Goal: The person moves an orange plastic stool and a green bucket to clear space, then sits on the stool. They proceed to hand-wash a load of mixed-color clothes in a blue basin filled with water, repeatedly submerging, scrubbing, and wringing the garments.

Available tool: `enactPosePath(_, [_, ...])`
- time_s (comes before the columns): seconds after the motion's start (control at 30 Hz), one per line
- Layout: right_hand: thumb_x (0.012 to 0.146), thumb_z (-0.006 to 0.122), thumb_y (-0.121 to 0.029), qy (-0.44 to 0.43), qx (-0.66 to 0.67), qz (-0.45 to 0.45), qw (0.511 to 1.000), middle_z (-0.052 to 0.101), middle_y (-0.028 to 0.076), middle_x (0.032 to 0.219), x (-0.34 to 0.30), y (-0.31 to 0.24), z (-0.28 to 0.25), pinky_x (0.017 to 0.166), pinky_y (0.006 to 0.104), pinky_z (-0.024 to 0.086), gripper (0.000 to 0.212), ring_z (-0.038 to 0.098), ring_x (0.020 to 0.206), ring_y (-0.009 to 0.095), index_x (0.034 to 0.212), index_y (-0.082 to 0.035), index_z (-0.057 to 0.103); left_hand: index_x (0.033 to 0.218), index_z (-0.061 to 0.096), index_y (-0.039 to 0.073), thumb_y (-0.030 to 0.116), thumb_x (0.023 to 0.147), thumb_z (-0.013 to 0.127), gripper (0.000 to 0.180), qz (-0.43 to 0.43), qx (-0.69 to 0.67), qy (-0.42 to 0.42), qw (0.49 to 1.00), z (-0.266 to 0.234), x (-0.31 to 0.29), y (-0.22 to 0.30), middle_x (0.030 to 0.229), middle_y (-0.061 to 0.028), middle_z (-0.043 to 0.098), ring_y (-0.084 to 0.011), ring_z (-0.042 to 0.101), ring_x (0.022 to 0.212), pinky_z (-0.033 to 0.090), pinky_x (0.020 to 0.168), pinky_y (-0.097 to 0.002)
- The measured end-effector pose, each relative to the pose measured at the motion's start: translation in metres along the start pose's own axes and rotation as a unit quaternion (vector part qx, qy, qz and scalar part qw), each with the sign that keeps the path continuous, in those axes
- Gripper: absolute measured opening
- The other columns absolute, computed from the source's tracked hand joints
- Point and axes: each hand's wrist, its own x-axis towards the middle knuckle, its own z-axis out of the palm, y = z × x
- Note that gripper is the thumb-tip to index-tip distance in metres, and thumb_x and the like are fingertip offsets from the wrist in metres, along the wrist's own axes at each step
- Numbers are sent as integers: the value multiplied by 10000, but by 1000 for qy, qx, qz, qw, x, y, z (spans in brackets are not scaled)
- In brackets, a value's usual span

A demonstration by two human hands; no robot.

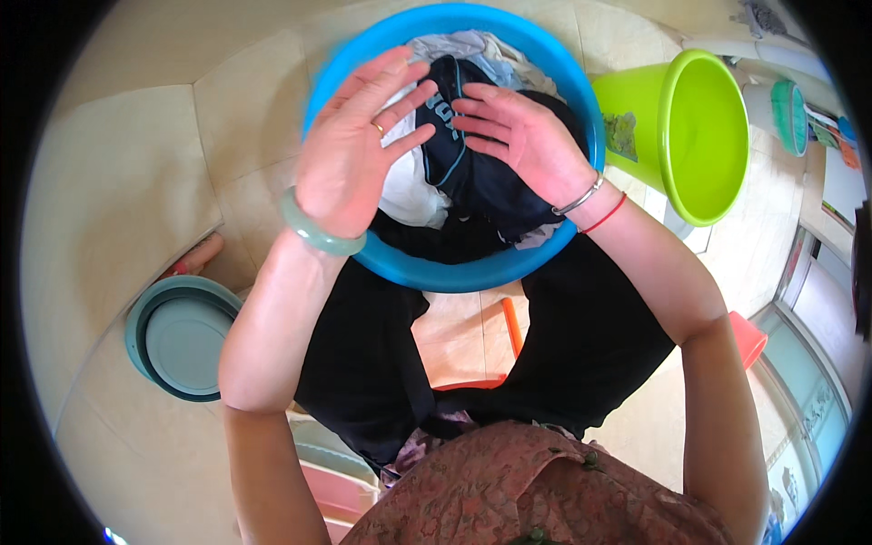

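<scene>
A big round blue tub stands before my knees with a heap of clothes in it. Over its left side I hold up my left hand, palm showing and fingers apart, with nothing in it. My right hand hovers over the tub's right part, its fingers stretched out and empty. Between and below the hands lies a dark navy garment with light blue piping. White cloth shows beside it, and pale grey-blue clothing lies at the tub's far side. Whether either hand touches the cloth I cannot tell.
To the right of the tub a lime green bucket lies tipped, its mouth facing right. A grey-green basin is on the tiled floor at my left. Something pink stands near my left hip, and a coral-red container is beyond my right arm.
</scene>
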Motion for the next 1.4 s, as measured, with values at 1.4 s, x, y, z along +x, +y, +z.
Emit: enactPosePath(1.4, [888,597,-317,16,-190,-23,981,647,7,990,-145,122,83,694,210,435,313,602,870,98,1098,-86,628,1196,573,73,252,884,622,363,41,335,48,940,-32,-152,-79,1061,-39,629,-132,569,981,427,834,-317])
